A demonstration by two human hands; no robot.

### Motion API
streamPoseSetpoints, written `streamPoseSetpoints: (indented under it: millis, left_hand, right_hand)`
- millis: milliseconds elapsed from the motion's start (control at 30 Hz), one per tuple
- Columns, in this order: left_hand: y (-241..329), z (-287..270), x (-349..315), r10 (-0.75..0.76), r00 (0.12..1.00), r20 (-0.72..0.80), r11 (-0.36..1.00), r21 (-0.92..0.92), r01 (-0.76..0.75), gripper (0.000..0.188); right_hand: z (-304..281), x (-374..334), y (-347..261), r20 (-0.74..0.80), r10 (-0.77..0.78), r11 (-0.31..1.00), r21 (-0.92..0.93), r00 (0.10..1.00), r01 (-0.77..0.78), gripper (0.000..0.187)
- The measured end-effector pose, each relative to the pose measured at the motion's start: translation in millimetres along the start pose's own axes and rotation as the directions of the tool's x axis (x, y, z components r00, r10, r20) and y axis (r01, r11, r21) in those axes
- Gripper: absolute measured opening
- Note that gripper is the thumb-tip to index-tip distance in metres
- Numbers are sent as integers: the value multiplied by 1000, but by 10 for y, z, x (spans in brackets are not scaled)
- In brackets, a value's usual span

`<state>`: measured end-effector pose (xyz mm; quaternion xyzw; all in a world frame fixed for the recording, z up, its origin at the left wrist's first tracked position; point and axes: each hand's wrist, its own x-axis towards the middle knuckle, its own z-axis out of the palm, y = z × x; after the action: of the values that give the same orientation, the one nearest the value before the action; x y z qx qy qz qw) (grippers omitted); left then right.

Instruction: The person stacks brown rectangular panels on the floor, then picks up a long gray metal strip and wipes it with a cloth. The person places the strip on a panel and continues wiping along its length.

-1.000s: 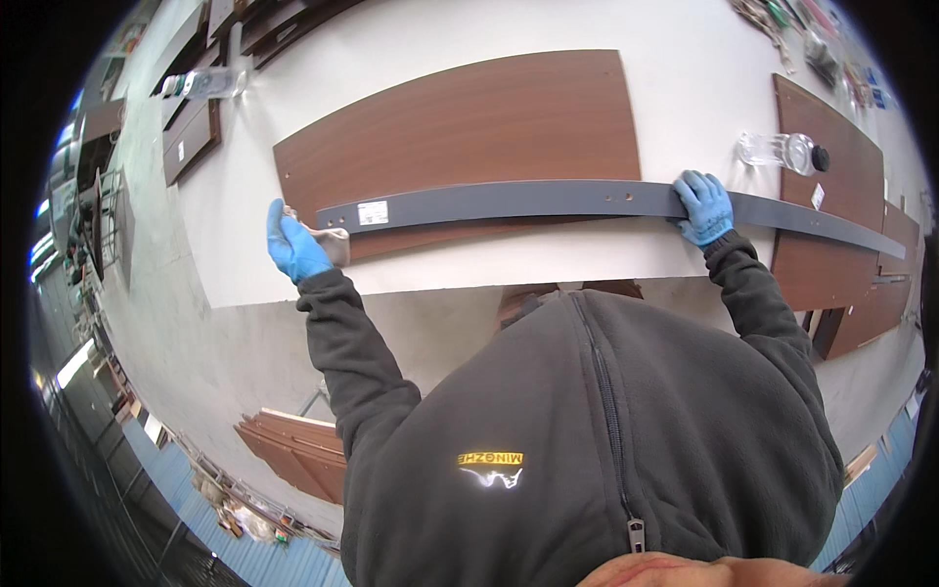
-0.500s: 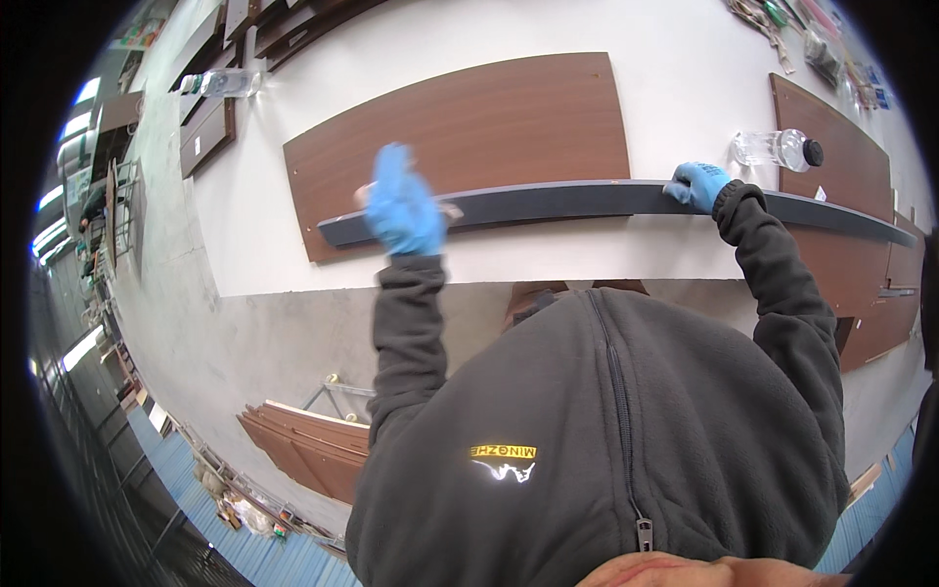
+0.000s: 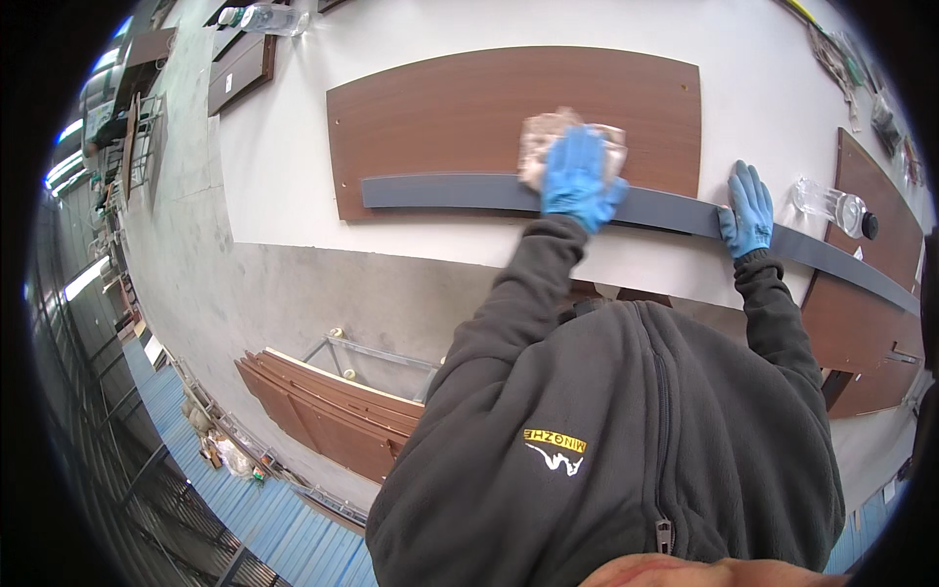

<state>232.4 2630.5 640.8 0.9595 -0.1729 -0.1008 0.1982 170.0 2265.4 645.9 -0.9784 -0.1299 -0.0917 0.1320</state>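
A crumpled pinkish-beige cloth (image 3: 541, 142) lies under my left hand (image 3: 579, 184), which wears a blue glove and presses it down with the fingers stretched forward. The cloth rests over a long dark grey strip (image 3: 440, 192) and partly over the brown wooden panel (image 3: 430, 117) behind it. Farther right, my right hand (image 3: 748, 210), also blue-gloved, is laid flat with fingers extended, its thumb side touching the strip. The strip runs across the panel's near part and on toward the far right, its broad grey face upward.
On the white tabletop (image 3: 469, 235), a clear bottle with a black cap (image 3: 831, 207) lies right of my right hand. Another clear bottle (image 3: 269, 19) lies at the far left by dark boards (image 3: 241, 73). Brown panels (image 3: 323, 421) are stacked on a metal cart (image 3: 386, 367) below the table.
My left hand has moved right along the strip with the cloth. My right hand has gone from gripping the strip to lying flat. The strip now shows its broad face more.
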Motion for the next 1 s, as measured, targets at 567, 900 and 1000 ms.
streamPoseSetpoints:
  millis: [567,900,1000]
  left_hand:
    - [-2752,-794,-759,-288,735,-614,838,209,503,64]
    - [-2925,-993,-862,-405,579,-708,813,11,582,72]
    - [-3426,-1199,-963,-573,528,-627,793,-261,551,61]
  right_hand:
    - [14,93,-52,92,-55,996,-58,994,61,53]
    - [47,99,-13,118,-62,996,-56,991,69,58]
    - [25,83,-14,115,-54,997,-41,992,59,55]
